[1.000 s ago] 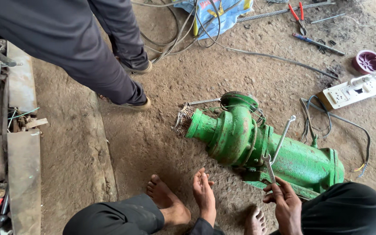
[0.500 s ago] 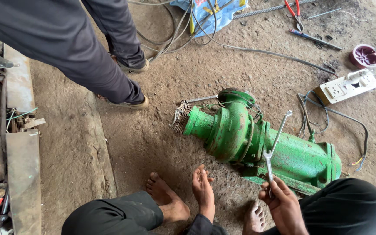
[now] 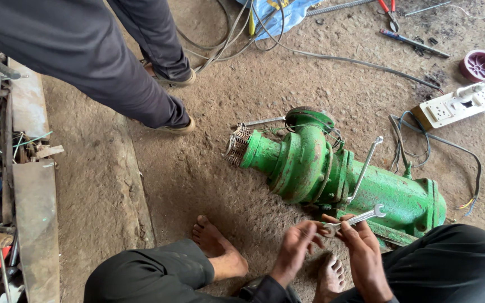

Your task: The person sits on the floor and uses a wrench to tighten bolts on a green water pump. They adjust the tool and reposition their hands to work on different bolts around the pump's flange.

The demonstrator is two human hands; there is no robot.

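Down at the bottom edge, between your bare feet, your left hand (image 3: 294, 247) curls loosely, fingertips meeting the near end of a small combination wrench (image 3: 355, 219). Your right hand (image 3: 364, 252) pinches that same wrench, its ring end poking out toward the green pump (image 3: 332, 168) lying on the dirt floor (image 3: 209, 168). A second, longer spanner (image 3: 365, 168) leans upright against the pump's body. Farther right, a white socket board (image 3: 456, 106) sits by a red impeller (image 3: 478, 64). Top left, another person's dark trouser legs (image 3: 96, 62) stand close.
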